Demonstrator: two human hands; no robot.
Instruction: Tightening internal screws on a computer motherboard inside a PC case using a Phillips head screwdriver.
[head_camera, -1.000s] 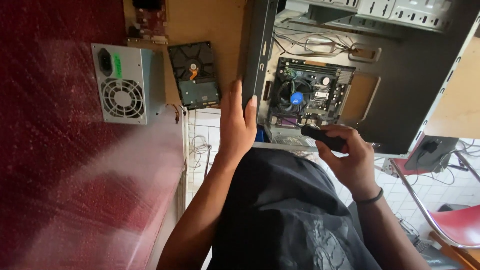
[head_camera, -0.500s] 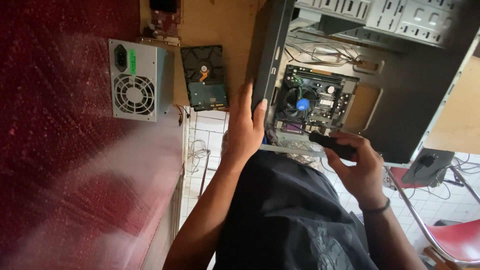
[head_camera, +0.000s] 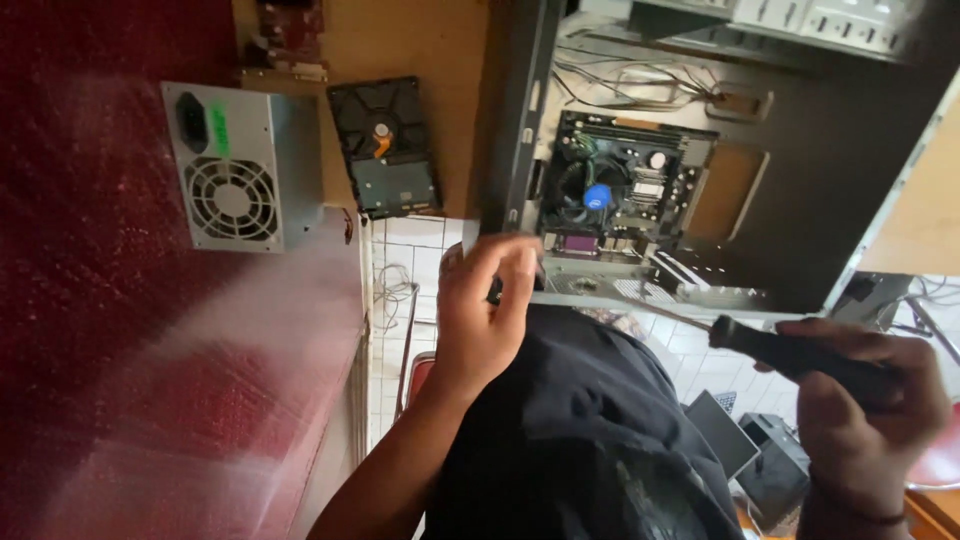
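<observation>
Gripping the computer case (head_camera: 880, 150) edge near the circuit board (head_camera: 620, 190) with left hand (head_camera: 480, 310); right hand (head_camera: 865, 400) clamped on a black-handled screwdriver (head_camera: 790, 352), just below. Power supply (head_camera: 240, 165) and hard drive (head_camera: 385, 145) aside on the surface (head_camera: 420, 40).

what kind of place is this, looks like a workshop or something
Probably a small computer repair bench. An open computer case shows its motherboard, while a loose power supply unit and a bare hard drive lie beside it. The right hand holds a screwdriver; the left hand grips the case edge.
</observation>
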